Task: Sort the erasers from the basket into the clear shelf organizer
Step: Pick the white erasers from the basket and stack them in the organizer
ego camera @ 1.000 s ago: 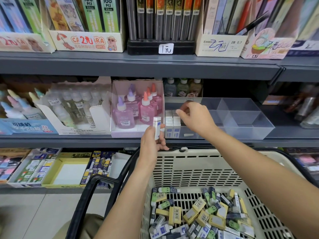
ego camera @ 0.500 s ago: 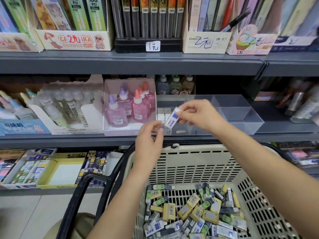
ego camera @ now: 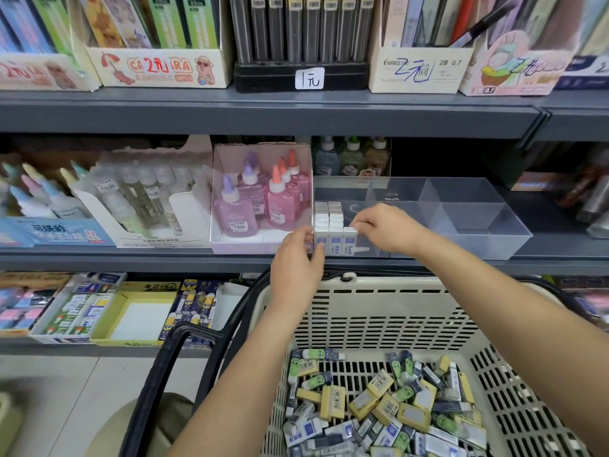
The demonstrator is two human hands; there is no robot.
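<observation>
Centre of frame: right hand [ego camera: 390, 229] pinches top of upright eraser [ego camera: 350, 240] in leftmost compartment of clear organizer [ego camera: 478, 232], beside standing eraser rows [ego camera: 329, 217]. left hand [ego camera: 296, 262]: fingers relaxed, touching organizer front-left corner. Lower right: basket [ego camera: 379, 291] holds loose erasers [ego camera: 379, 410].

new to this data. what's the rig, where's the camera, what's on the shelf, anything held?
No machine: a person's two bare hands, filmed by one wide-angle camera worn on the head, looking forward and down at a shop shelf. The right hand pinches the top of a white eraser, standing it in the left compartment of the clear organizer, beside rows of white erasers. The left hand holds nothing and touches its front corner. Below, a beige basket holds loose mixed erasers. Pink glue bottles stand left of the organizer.
</observation>
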